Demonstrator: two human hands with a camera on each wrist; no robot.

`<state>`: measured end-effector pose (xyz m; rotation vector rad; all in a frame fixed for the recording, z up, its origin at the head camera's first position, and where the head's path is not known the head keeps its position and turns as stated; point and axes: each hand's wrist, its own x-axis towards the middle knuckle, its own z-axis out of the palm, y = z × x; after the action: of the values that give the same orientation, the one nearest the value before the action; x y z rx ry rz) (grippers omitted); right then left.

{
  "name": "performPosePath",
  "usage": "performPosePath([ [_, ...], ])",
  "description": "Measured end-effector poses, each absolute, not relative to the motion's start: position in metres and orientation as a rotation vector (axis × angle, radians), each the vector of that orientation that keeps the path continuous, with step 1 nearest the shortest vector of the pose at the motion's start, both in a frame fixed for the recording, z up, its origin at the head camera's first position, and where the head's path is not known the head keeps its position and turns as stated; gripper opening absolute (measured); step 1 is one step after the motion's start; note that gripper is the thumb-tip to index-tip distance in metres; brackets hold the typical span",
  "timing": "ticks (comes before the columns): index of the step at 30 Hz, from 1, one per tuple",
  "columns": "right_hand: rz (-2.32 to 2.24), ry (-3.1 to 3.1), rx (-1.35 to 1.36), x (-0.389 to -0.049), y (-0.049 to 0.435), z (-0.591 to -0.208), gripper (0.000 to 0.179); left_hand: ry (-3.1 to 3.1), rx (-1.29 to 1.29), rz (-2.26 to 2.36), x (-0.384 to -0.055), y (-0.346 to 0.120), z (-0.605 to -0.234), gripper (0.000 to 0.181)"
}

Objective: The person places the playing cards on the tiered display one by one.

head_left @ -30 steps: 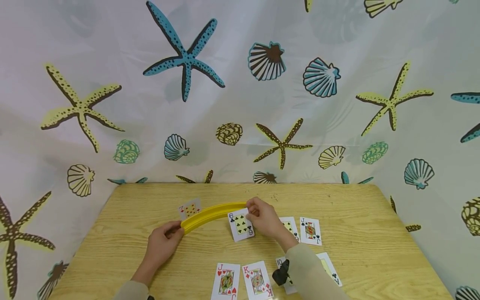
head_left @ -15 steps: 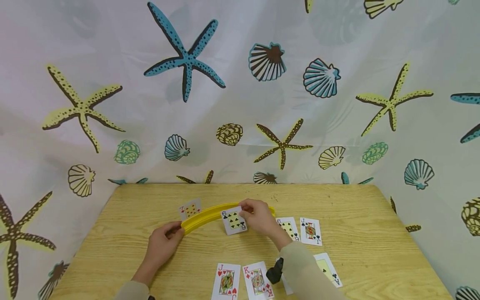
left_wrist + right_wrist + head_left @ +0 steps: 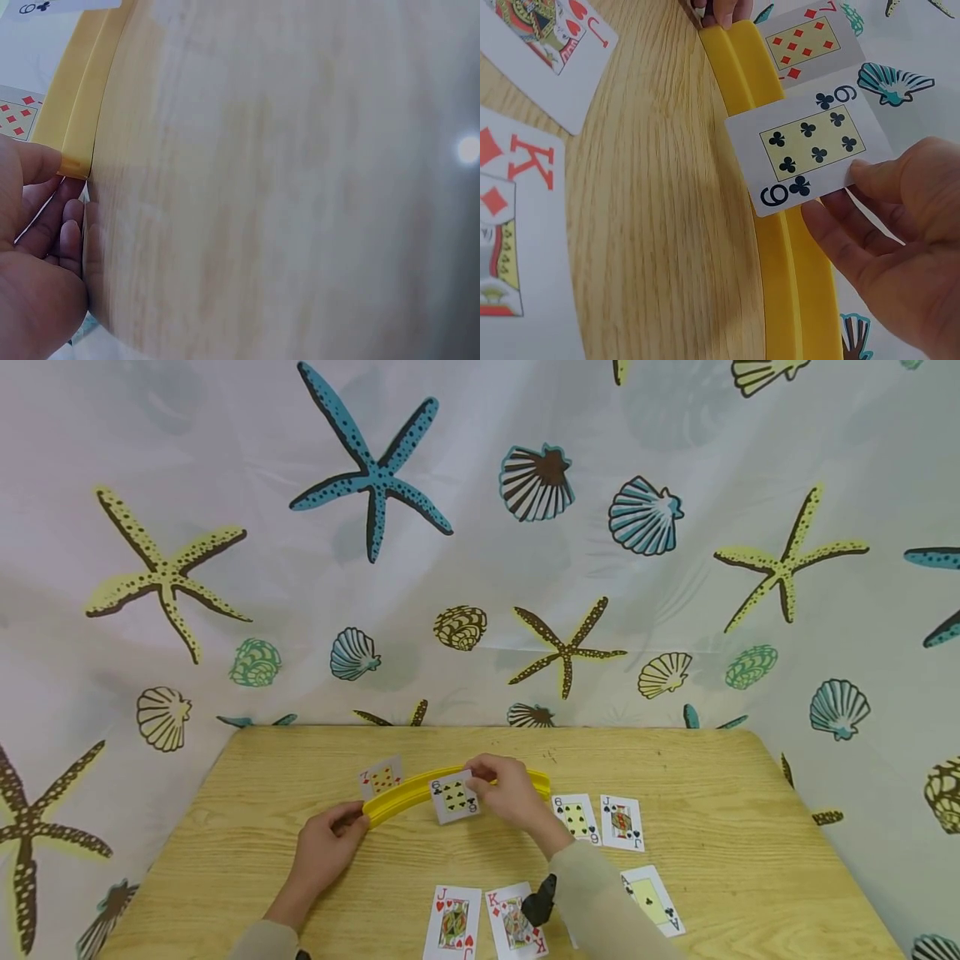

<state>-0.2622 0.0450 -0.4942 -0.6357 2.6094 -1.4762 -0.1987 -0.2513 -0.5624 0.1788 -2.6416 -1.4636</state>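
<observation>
A curved yellow card holder (image 3: 411,792) lies on the wooden table. My left hand (image 3: 327,842) pinches its left end, thumb and fingers on that end in the left wrist view. A seven of diamonds (image 3: 384,777) stands upright in the holder near this hand. With my right hand (image 3: 512,789) I pinch a six of clubs (image 3: 814,147) by its edge between thumb and fingers, face toward me. The card overlaps the holder's middle; whether it touches the groove I cannot tell. The right hand hides part of the holder behind it.
Face up on the table lie a jack of hearts (image 3: 453,922), a king of diamonds (image 3: 516,922), a six of spades (image 3: 576,818), a jack of spades (image 3: 621,821) and an ace of clubs (image 3: 654,902). My right sleeve covers another card. A patterned curtain (image 3: 480,543) hangs behind.
My right hand has moved left along the holder with the six of clubs, uncovering the holder's right end and the six of spades. The left hand has stayed in place.
</observation>
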Motion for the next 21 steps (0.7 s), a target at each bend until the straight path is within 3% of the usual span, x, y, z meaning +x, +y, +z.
performPosePath([
  [21, -1.556, 2.557, -0.706, -0.265, 0.014, -0.491, 0.015, -2.660, 0.181, -1.426, -0.199, -0.251, -0.562, 0.033],
])
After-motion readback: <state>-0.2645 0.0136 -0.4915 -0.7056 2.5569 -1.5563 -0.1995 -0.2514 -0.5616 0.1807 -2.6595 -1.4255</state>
